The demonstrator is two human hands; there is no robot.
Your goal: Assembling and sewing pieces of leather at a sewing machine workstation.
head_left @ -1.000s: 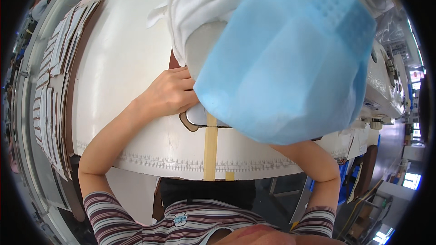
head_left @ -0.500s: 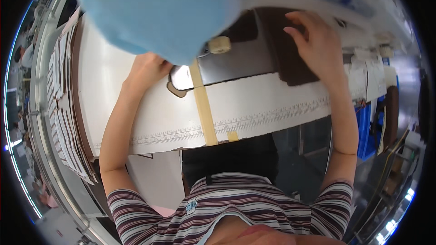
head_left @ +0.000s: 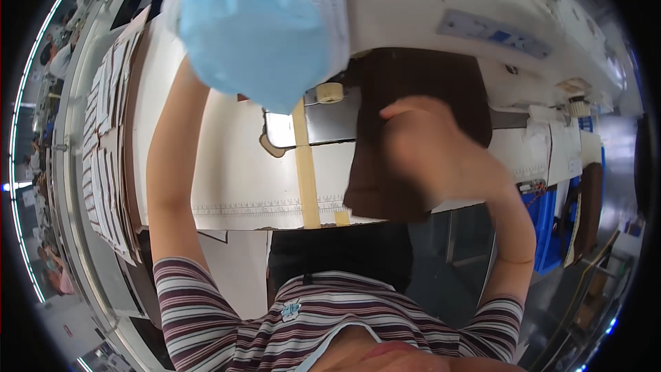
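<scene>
Here, a brown cloth lies right of the yellow tape, lengthwise far to near; the nearer right hand blurs over it, grip unclear. A blue mask hides the left hand.

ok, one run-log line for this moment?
right hand: blurred, over brown fabric | left hand: hidden behind blue mask | yellow tape: on white table, left of fabric

Ruler scale printed along front edge of white tabletop; numerals too small to read. Plate on white machine housing: blue marking, lettering blurred.
</scene>
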